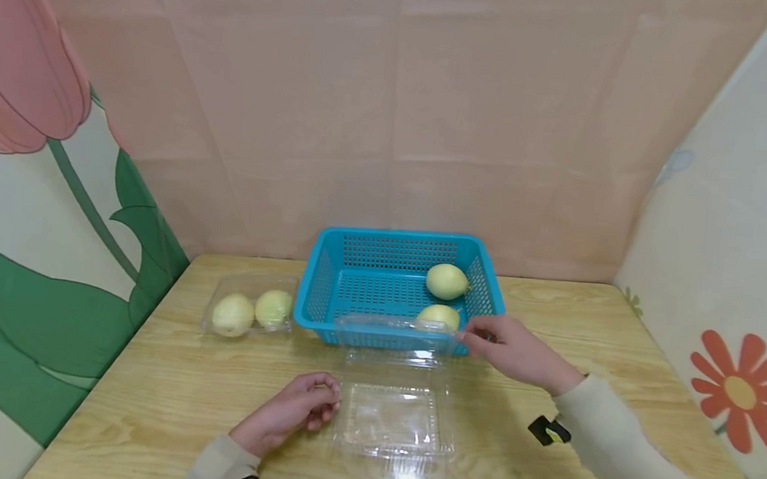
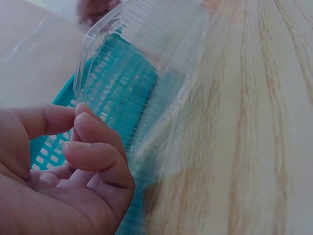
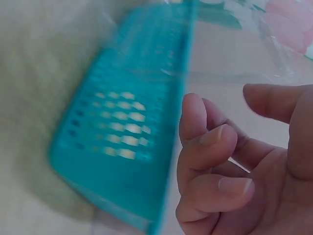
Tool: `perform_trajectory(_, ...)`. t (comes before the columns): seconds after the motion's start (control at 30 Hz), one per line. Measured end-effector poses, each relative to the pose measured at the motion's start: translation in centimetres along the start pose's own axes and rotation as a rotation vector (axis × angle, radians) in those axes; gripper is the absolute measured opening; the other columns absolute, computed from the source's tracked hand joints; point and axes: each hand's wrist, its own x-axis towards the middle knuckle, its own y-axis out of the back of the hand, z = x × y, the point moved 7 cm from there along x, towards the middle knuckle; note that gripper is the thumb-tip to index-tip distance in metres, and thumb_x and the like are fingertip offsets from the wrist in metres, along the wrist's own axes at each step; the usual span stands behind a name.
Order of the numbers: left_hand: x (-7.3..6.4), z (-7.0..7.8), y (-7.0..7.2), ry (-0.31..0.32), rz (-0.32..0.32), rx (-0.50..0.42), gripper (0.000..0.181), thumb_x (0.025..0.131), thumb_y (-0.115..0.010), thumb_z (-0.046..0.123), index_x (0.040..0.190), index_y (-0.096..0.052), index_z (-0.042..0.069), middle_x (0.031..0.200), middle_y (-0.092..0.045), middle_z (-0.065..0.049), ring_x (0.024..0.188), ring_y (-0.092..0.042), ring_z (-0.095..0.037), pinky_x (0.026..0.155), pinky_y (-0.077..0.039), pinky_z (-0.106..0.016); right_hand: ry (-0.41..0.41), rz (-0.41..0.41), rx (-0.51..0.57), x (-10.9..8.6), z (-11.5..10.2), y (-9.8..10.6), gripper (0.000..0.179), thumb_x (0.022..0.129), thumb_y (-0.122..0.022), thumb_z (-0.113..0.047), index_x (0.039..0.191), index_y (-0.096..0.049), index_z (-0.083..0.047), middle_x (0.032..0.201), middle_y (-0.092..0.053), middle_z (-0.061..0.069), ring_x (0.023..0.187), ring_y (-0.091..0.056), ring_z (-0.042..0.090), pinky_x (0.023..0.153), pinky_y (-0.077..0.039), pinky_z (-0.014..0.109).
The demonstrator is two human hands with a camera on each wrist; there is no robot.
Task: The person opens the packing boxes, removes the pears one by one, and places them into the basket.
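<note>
A clear plastic clamshell box (image 1: pixel 392 418) lies on the table with its lid (image 1: pixel 393 337) raised at the back, in front of the blue basket. My left hand (image 1: pixel 298 408) is at the box's left side; in the left wrist view, thumb and forefinger (image 2: pixel 58 120) meet at its clear edge. My right hand (image 1: pixel 516 349) is at the lid's right corner. The right wrist view shows a gap between its thumb (image 3: pixel 269 100) and its bent fingers, beside the lid's edge. Behind the lid, a pale yellow fruit (image 1: pixel 438 316) is partly hidden.
The blue perforated basket (image 1: pixel 306 293) stands at the back middle, with another pale yellow fruit (image 1: pixel 446 282) inside. To its left, a clear plastic box (image 1: pixel 218 287) holds two pale yellow fruits (image 1: pixel 274 308). A wall rises behind the wooden table (image 1: pixel 552 311).
</note>
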Motion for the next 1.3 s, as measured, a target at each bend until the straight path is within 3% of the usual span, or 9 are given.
perform_trajectory(0.2, 0.1, 0.0, -0.1, 0.004, -0.012, 0.001, 0.009, 0.1, -0.054, 0.011, 0.099, -0.055, 0.002, 0.08, -0.057, -0.002, 0.064, -0.046, -0.008, 0.05, -0.037, -0.017, -0.023, -0.028, 0.031, -2.0, 1.5, -2.5, 0.019, 0.1, -0.06, -0.025, 0.088, -0.067, -0.011, 0.073, -0.061, -0.001, 0.064, -0.053, 0.009, 0.056, -0.045, 0.026)
perform_trajectory(0.5, 0.1, 0.1, -0.4, 0.006, -0.045, -0.002, 0.008, 0.099, -0.056, 0.01, 0.099, -0.055, 0.002, 0.077, -0.055, -0.001, 0.062, -0.045, -0.008, 0.051, -0.037, -0.018, -0.116, -0.037, 0.097, -2.7, 3.5, -5.3, 0.02, 0.092, -0.068, -0.025, 0.097, -0.067, -0.006, 0.075, -0.065, -0.001, 0.066, -0.059, 0.01, 0.057, -0.049, 0.026)
perform_trajectory(0.77, -0.1, 0.2, -0.5, -0.014, -0.062, 0.025, 0.009, 0.098, -0.058, 0.011, 0.1, -0.056, 0.002, 0.078, -0.058, -0.001, 0.06, -0.045, -0.007, 0.051, -0.038, -0.017, -0.123, -0.07, 0.193, -2.6, 4.0, -6.7, 0.018, 0.09, -0.071, -0.024, 0.091, -0.069, -0.006, 0.076, -0.069, 0.006, 0.068, -0.065, 0.02, 0.058, -0.05, 0.026)
perform_trajectory(0.93, -0.1, 0.2, -0.7, -0.024, -0.064, 0.047, 0.011, 0.097, -0.06, 0.012, 0.1, -0.057, 0.002, 0.078, -0.058, -0.001, 0.059, -0.045, -0.007, 0.051, -0.038, -0.018, -0.134, -0.079, 0.222, -2.6, 4.3, -7.2, 0.017, 0.09, -0.07, -0.021, 0.086, -0.069, -0.005, 0.073, -0.068, 0.007, 0.065, -0.062, 0.017, 0.056, -0.047, 0.024)
perform_trajectory(1.17, -0.1, 0.1, -0.7, -0.013, -0.055, 0.05, 0.016, 0.097, -0.061, 0.014, 0.102, -0.058, 0.0, 0.08, -0.059, -0.002, 0.061, -0.045, -0.008, 0.051, -0.037, -0.018, -0.215, -0.123, 0.334, -2.9, 5.0, -7.5, 0.019, 0.091, -0.069, -0.019, 0.085, -0.066, -0.001, 0.072, -0.067, 0.009, 0.055, -0.048, 0.01, 0.048, -0.04, 0.02)
perform_trajectory(1.3, -0.3, 0.1, -0.3, 0.002, -0.026, 0.054, 0.024, 0.097, -0.06, 0.016, 0.108, -0.057, -0.005, 0.084, -0.06, -0.004, 0.064, -0.047, -0.009, 0.052, -0.039, -0.018, -0.227, -0.136, 0.351, -3.2, 5.8, -7.3, 0.02, 0.092, -0.067, -0.018, 0.087, -0.066, 0.001, 0.071, -0.066, 0.006, 0.055, -0.048, 0.009, 0.049, -0.042, 0.021)
